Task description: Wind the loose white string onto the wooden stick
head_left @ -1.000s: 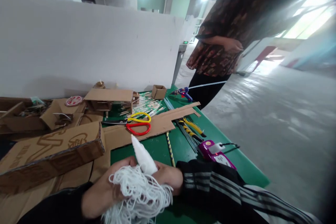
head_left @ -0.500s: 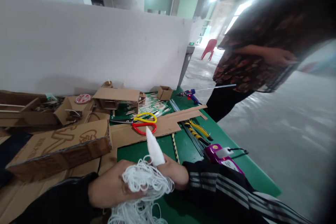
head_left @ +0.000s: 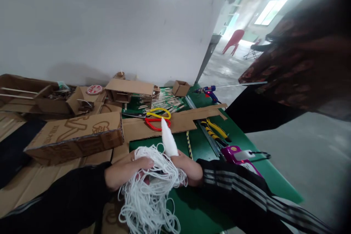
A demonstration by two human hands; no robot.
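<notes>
A loose tangle of white cord (head_left: 150, 204) hangs between my hands and spills down over the table's front. My left hand (head_left: 123, 172) is closed on the upper left of the tangle, with its thumb lying on top of the strands. My right hand (head_left: 190, 168) grips the lower end of a white pointed cone (head_left: 169, 140), whose tip points up and away; some cord touches this hand too. Cord hides most of the fingers of both hands. Just beyond the cone's tip lie scissors (head_left: 158, 128) with one yellow and one red handle.
A flat cardboard piece (head_left: 181, 122) lies under the scissors on the green table (head_left: 203, 142). Cardboard boxes (head_left: 76, 135) fill the left. To the right are yellow-black pliers (head_left: 215, 131), a purple device (head_left: 233, 153) and a blue glue gun (head_left: 208, 91). A person (head_left: 296, 69) stands beyond the table's right edge.
My left hand has shifted its grip, its thumb now over the cord. More of the tangle shows hanging below. My right hand still holds the cone. The view has tilted down and turned left.
</notes>
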